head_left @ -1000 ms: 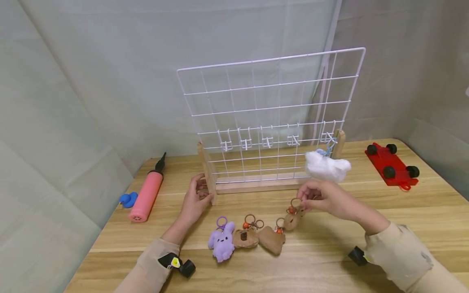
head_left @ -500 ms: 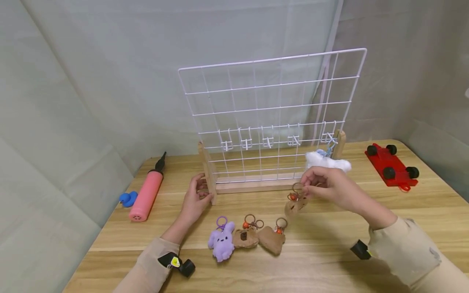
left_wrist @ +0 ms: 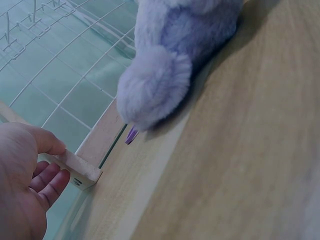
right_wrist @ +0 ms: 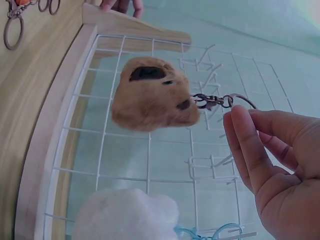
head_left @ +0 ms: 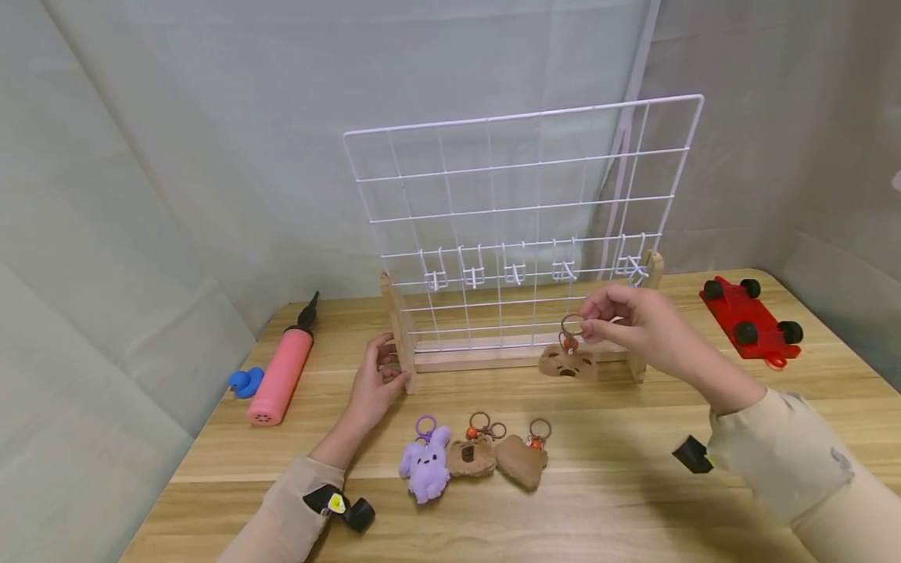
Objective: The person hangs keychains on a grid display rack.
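My right hand (head_left: 637, 324) pinches the metal ring of a brown plush bear keychain (head_left: 567, 363) between thumb and fingertips. The plush head hangs in the air before the lower part of a white wire grid rack (head_left: 524, 117); the right wrist view shows its dark nose and eyes. Thumb and fingers of my left hand (head_left: 376, 383) grip the rack's left wooden upright (head_left: 399, 328) near its foot. A row of white hooks (head_left: 515, 272) hangs on the grid. From the rightmost hook hangs a white fluffy keychain (right_wrist: 127, 215), mostly hidden behind my right hand in the head view.
On the table in front lie a purple plush keychain (head_left: 427, 469), a brown plush keychain (head_left: 472, 457) and another brown plush (head_left: 522, 461). A pink pump (head_left: 281, 379) and blue duck (head_left: 246, 383) sit left. A red toy car (head_left: 750, 320) lies right.
My right hand has lifted the brown bear keychain off the table, up and toward the rack, and the plush now hangs below its ring. The left hand has stayed in place.
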The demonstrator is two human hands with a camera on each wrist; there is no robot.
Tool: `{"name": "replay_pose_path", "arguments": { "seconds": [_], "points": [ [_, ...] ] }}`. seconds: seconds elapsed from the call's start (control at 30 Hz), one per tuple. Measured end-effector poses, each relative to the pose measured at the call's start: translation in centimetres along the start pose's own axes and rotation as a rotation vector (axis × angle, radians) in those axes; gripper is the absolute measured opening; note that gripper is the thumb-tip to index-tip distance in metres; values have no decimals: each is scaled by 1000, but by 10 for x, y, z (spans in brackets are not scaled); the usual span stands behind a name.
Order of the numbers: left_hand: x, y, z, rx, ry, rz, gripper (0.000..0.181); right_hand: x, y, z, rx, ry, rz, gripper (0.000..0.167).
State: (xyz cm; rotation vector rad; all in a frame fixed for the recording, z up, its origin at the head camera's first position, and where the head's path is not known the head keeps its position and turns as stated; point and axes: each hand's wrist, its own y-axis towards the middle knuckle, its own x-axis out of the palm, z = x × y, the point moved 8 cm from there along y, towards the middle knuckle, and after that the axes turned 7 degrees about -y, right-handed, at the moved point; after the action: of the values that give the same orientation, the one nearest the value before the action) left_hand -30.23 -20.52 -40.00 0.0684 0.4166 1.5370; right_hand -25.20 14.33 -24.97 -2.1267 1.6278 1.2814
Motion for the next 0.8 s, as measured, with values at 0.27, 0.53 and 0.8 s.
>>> {"name": "replay_pose_path", "arguments": {
  "seconds": [0.27,0.53,0.8],
  "points": [
    [0,-1,2,-6,-1,5,68,-12,10,0,29,-47,62,11],
    [0,0,0,-17,-2,0,68,-20,19,1,72,-75,140,14],
    [0,0,0,-7,0,-2,67,-20,27,3,127,-89,162,13]
  ]
}}
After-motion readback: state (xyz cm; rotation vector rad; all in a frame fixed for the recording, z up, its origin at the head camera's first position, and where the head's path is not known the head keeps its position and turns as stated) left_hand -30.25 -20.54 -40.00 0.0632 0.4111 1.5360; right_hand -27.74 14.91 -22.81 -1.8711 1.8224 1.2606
